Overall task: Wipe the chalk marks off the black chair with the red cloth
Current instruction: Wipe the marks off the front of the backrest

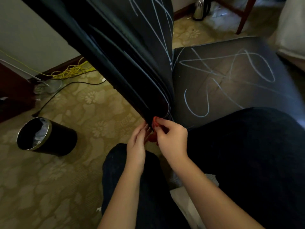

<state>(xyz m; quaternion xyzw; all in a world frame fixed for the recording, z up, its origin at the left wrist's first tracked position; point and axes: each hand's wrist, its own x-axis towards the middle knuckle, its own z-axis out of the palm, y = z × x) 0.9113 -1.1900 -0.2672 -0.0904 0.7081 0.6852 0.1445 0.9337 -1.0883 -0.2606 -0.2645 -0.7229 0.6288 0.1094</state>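
Note:
The black chair stands close in front of me, its backrest slanting from upper left down to the centre and its seat to the right. White chalk scribbles cross both the seat and the backrest's face. At the backrest's lower corner, a small bunch of red cloth shows between my hands. My right hand pinches the cloth with curled fingers. My left hand lies beside it, fingers fairly straight against the cloth and the chair's edge. Most of the cloth is hidden by my hands.
A black waste bin stands on the patterned carpet at left. Yellow cable and a black cord lie near the wall. A metal kettle and a wooden chair leg are at the back. My dark-trousered knees fill the lower right.

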